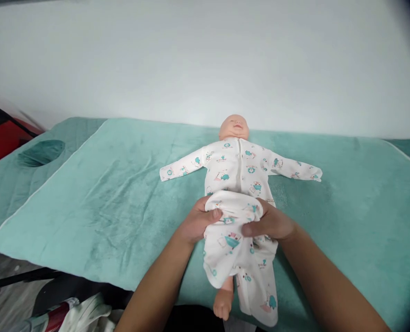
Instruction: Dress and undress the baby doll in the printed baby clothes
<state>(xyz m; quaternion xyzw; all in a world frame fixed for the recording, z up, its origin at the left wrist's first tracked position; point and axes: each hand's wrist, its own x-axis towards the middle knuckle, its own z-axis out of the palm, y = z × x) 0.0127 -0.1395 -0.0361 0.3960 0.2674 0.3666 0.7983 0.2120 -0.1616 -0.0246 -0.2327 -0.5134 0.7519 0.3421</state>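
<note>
A baby doll [234,127] lies on its back, its head toward the wall and its arms spread in long sleeves. It wears a white baby top [225,166] printed with small teal and pink figures. Over its lower body is matching printed cloth that looks like baby pants [232,251]. My left hand [199,221] is closed on the left side of the pants' upper edge, thumb on top. Across from it, my right hand [272,221] pinches the right side. One bare doll foot [223,304] shows below the bunched cloth; the other leg is hidden by a flat pant leg [258,295].
A teal cover [121,198] lies over the padded table, which has an oval hole [41,153] at its left end. Behind it rises a white wall [205,60]. A red and black object [4,140] stands at far left. Crumpled fabrics [87,313] lie below the front edge.
</note>
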